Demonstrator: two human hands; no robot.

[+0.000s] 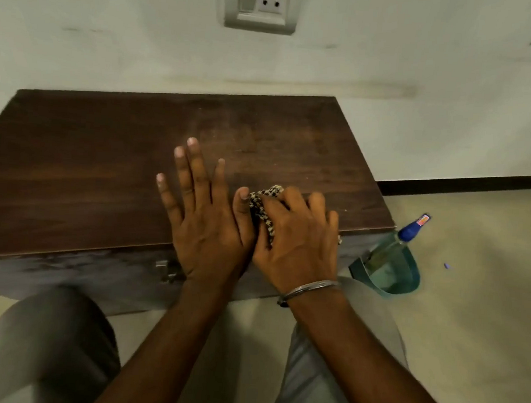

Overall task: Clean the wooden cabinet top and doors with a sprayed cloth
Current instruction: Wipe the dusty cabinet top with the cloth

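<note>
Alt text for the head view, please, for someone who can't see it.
The right hand grips a checked cloth on the dark wooden cabinet top, the left hand flat beside it. A blue-capped bottle sits in a green container on the floor.

Dark wooden cabinet top (102, 163), flat, checked cloth (262, 206) bunched near front edge

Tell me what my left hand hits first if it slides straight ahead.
The left hand has bare cabinet top ahead; the way looks free to the back edge, then probably the wall.
</note>
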